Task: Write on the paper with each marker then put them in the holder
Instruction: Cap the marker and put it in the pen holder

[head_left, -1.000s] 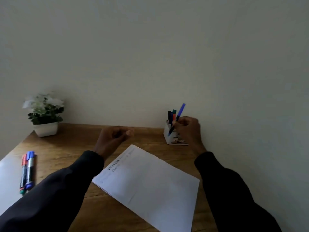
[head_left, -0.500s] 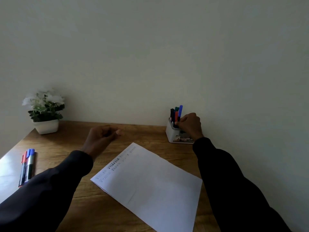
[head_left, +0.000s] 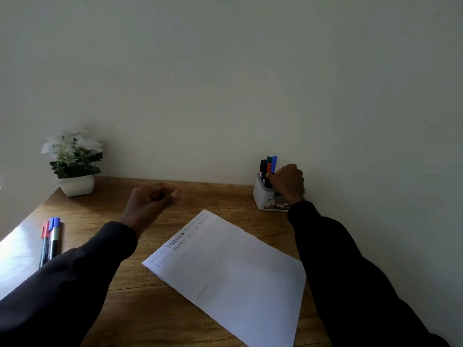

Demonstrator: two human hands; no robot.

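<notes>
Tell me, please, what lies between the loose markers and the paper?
In the head view, only the left sleeve crosses the bare table between the loose markers and the paper.

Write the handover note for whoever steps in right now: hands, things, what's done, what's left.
Left hand: loosely curled above the table, holding nothing.
Right hand: at the holder, fingertips by the blue marker; whether it grips it is unclear.
Done: the blue marker stands in the holder with three other markers; the paper carries lines of writing near its far edge.
Left: at least two markers lie at the table's left side. Write with each, then put them in the holder.
</notes>
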